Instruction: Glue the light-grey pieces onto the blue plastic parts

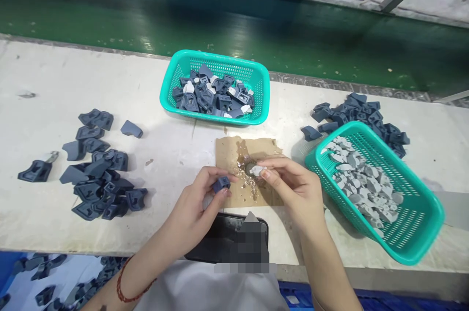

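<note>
Dark piece (221,184), left hand (201,199) (white piece (256,171), right (301,188))

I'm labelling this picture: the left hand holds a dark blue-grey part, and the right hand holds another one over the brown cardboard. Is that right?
No: in the head view, the right hand holds a pale grey piece over the brown cardboard, not a dark one. The left hand holds a dark blue-grey part.

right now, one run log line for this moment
left hand: dark part | right hand: light gray piece, over stained cardboard | right basket: gray pieces
</note>
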### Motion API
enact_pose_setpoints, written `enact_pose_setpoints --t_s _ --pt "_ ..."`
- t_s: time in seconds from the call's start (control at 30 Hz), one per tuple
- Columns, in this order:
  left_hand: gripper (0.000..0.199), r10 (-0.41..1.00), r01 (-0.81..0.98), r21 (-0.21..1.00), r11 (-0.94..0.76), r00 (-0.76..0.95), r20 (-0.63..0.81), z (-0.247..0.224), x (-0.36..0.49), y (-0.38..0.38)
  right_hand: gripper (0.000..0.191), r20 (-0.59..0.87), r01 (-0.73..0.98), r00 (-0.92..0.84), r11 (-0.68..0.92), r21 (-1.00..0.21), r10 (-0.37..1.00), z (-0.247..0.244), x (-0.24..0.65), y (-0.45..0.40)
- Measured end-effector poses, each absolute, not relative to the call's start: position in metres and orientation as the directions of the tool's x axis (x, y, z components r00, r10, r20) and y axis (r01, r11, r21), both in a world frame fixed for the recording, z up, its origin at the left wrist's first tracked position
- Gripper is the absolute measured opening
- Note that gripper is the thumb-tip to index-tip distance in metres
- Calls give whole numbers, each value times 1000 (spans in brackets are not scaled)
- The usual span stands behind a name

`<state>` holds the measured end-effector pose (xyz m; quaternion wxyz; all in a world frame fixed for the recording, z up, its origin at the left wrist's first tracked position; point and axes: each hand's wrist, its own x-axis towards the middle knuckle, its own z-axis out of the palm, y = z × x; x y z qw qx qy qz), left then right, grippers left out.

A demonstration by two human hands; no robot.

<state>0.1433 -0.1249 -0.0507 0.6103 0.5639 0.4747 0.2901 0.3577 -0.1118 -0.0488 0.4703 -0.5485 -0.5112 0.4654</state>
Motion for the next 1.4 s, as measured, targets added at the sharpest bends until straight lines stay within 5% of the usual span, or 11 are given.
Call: enact_pose_setpoints --t_s 0.23,0.87,1.07,1.27,1.4 --pt "20 846 217 951 222 442 -298 -50 140 -121 4 -45 -27 -48 -46 -999 998 -43 345 -113" --pt "25 854 332 933 142 435 -285 -47 140 -119 10 81 202 -157 112 -973 984 -38 337 -118" --pt "27 847 334 927 169 431 -310 -37 142 -116 7 -105 126 -164 -85 -988 981 -37 339 -119" --pt "16 836 574 782 -244 534 -131 -22 142 -114 12 -120 25 -163 -118 -993 979 -30 338 -121" --pt "18 766 569 680 -462 643 -17 -18 140 -112 15 -79 -20 -223 -85 -996 972 -28 340 -119"
